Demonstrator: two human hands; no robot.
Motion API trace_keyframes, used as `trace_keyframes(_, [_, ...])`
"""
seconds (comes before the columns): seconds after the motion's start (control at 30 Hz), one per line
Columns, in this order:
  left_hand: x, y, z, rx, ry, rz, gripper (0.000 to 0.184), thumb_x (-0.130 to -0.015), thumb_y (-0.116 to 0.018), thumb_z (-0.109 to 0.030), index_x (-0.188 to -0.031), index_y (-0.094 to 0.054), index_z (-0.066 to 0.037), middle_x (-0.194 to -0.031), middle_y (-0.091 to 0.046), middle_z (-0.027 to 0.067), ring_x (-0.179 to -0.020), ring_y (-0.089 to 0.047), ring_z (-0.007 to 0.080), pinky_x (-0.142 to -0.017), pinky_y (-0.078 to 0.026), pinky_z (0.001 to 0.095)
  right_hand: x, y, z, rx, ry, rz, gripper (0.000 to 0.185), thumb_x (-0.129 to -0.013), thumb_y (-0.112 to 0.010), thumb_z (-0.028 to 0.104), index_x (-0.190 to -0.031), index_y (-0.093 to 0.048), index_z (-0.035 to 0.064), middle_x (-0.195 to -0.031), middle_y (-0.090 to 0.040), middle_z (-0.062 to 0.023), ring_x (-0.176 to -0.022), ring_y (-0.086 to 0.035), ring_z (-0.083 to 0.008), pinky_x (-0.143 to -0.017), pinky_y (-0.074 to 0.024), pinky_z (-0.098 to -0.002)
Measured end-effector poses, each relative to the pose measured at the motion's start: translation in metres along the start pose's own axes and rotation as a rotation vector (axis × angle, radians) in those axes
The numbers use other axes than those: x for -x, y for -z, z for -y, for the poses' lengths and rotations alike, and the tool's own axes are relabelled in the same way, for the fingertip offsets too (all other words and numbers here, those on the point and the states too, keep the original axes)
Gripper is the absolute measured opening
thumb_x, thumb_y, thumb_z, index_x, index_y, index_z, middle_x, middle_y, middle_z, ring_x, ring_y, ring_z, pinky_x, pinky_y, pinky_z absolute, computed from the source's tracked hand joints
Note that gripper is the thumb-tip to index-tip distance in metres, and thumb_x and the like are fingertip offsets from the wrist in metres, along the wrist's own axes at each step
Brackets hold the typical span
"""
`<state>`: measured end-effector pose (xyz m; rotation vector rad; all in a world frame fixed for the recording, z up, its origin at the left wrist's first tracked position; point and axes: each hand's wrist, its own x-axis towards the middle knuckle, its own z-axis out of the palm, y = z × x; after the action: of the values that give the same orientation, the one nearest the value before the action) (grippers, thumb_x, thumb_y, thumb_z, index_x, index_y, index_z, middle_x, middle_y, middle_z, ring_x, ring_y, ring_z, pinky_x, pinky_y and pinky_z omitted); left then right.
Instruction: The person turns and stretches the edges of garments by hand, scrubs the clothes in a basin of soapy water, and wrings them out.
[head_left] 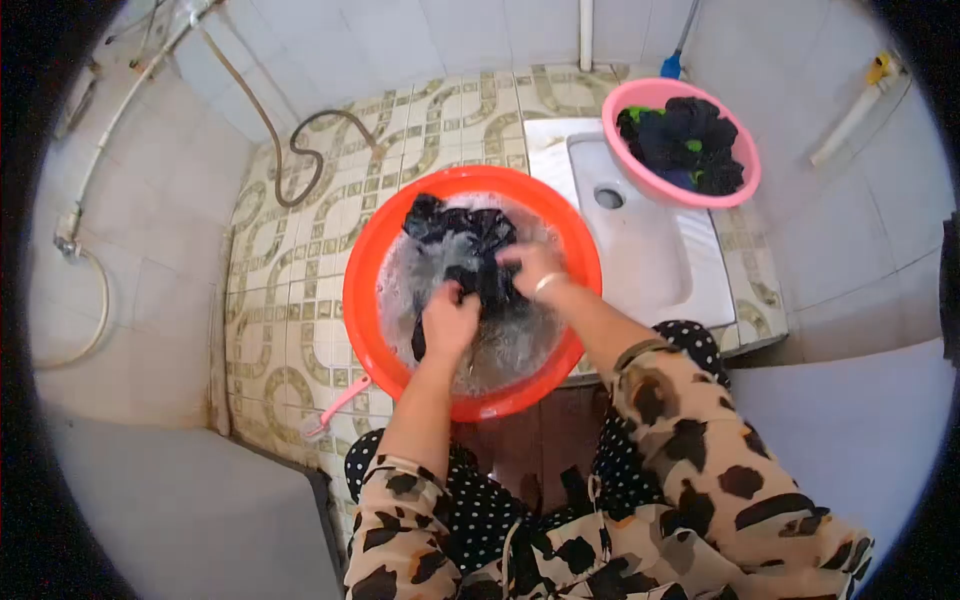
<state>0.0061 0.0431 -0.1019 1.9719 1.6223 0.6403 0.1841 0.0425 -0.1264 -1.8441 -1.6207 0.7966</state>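
Note:
A red basin [360,300] of sudsy water stands on the floor in front of me. Dark wet clothing [470,225] lies bunched in it, partly under the water. My left hand [450,318] is closed on the near part of the cloth, its fingers curled inward. To the right of it, my right hand [532,268] grips the cloth's right side, with the fingertips partly hidden. A light-coloured bangle circles my right wrist.
A pink basin [740,190] of dark clothes rests partly on the white squat toilet [655,265]. A pink-handled brush [335,408] lies on the patterned tiles by the red basin. A hose [280,190] loops at the back left. Tiled walls stand around.

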Motion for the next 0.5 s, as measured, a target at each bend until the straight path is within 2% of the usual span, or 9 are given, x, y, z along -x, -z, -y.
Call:
trace_keyframes(0.07, [0.001, 0.03, -0.027, 0.765, 0.592, 0.184, 0.064, -0.074, -0.057, -0.048, -0.122, -0.04, -0.009, -0.111, -0.053, 0.0157, -0.095, -0.051, 0.0298, -0.074, -0.043, 0.0469, -0.006, 0.017, 0.03, -0.154, 0.176, -0.127, 0.041, -0.059, -0.051, -0.008, -0.092, -0.065, 0.0118, -0.096, -0.061, -0.0128, -0.095, -0.056, -0.0277, -0.085, -0.0433, -0.0327])
trace_keyframes(0.1, [-0.002, 0.038, -0.026, 0.987, 0.835, 0.238, 0.075, -0.075, -0.051, -0.057, -0.132, -0.025, -0.015, -0.127, -0.035, 0.0099, -0.107, -0.039, 0.0371, -0.077, -0.042, 0.0576, 0.008, 0.042, 0.068, -0.141, 0.272, -0.128, 0.039, -0.058, -0.051, -0.008, -0.089, -0.065, 0.0121, -0.093, -0.058, -0.0137, -0.092, -0.056, -0.0308, -0.083, -0.0436, -0.0343])
trace_keyframes(0.17, [-0.004, 0.061, -0.045, 1.341, 0.985, 0.265, 0.077, -0.076, -0.042, -0.066, -0.13, -0.032, -0.013, -0.125, -0.044, 0.0143, -0.114, -0.041, 0.0329, -0.083, -0.039, 0.0571, 0.018, 0.047, 0.098, -0.281, 0.573, -0.176, 0.031, -0.056, -0.052, -0.003, -0.082, -0.063, 0.0116, -0.086, -0.054, -0.0153, -0.083, -0.054, -0.034, -0.075, -0.044, -0.0358])
trace_keyframes(0.2, [-0.007, 0.06, -0.035, 1.516, 0.709, 0.269, 0.076, -0.077, -0.038, -0.068, -0.129, -0.035, -0.012, -0.124, -0.045, 0.0143, -0.114, -0.041, 0.0322, -0.085, -0.038, 0.0559, 0.029, 0.052, 0.114, -0.276, 0.629, -0.101, 0.029, -0.055, -0.052, -0.001, -0.079, -0.062, 0.0105, -0.086, -0.054, -0.0145, -0.082, -0.054, -0.0336, -0.075, -0.0438, -0.036])
trace_keyframes(0.23, [-0.013, 0.053, -0.019, 1.667, 0.421, 0.277, 0.076, -0.077, -0.034, -0.069, -0.127, -0.039, -0.012, -0.123, -0.046, 0.0143, -0.115, -0.042, 0.0315, -0.088, -0.037, 0.0548, 0.036, 0.041, 0.122, -0.378, 0.844, -0.185, 0.024, -0.055, -0.052, 0.0, -0.075, -0.061, 0.0094, -0.083, -0.053, -0.013, -0.081, -0.053, -0.0331, -0.072, -0.0432, -0.0383])
trace_keyframes(0.27, [-0.023, 0.045, -0.001, 1.78, 0.336, 0.315, 0.073, -0.08, -0.028, -0.067, -0.122, -0.045, -0.01, -0.118, -0.05, 0.0143, -0.109, -0.047, 0.0299, -0.091, -0.039, 0.0474, 0.05, 0.038, 0.131, -0.344, 0.855, -0.057, 0.021, -0.054, -0.052, 0.001, -0.07, -0.061, 0.0108, -0.082, -0.053, -0.0115, -0.076, -0.05, -0.0327, -0.067, -0.0418, -0.0394])
trace_keyframes(0.3, [-0.024, 0.04, 0.007, 1.796, 0.29, 0.483, 0.064, -0.084, -0.032, -0.06, -0.117, -0.048, -0.008, -0.113, -0.055, 0.0114, -0.104, -0.052, 0.0284, -0.091, -0.041, 0.0413, 0.062, 0.024, 0.135, -0.25, 0.904, -0.149, 0.015, -0.053, -0.054, 0.005, -0.065, -0.059, 0.0134, -0.078, -0.05, -0.0099, -0.07, -0.047, -0.0309, -0.062, -0.0389, -0.0389])
trace_keyframes(0.33, [-0.024, 0.037, 0.006, 1.798, 0.296, 0.492, 0.064, -0.084, -0.032, -0.06, -0.117, -0.048, -0.008, -0.113, -0.055, 0.0114, -0.104, -0.052, 0.0284, -0.091, -0.041, 0.0413, 0.073, 0.018, 0.141, -0.144, 0.902, -0.101, 0.01, -0.053, -0.056, 0.01, -0.062, -0.057, 0.0149, -0.075, -0.048, -0.0086, -0.067, -0.046, -0.029, -0.06, -0.0372, -0.038])
trace_keyframes(0.5, [-0.018, 0.027, -0.006, 1.671, 0.398, 0.34, 0.055, -0.085, -0.037, -0.053, -0.114, -0.05, -0.007, -0.111, -0.055, 0.011, -0.102, -0.053, 0.027, -0.088, -0.042, 0.0398, 0.062, -0.011, 0.139, -0.063, 0.923, -0.439, 0.02, -0.061, -0.065, 0.026, -0.052, -0.051, 0.0148, -0.06, -0.043, -0.0057, -0.054, -0.047, -0.0239, -0.049, -0.0375, -0.0367])
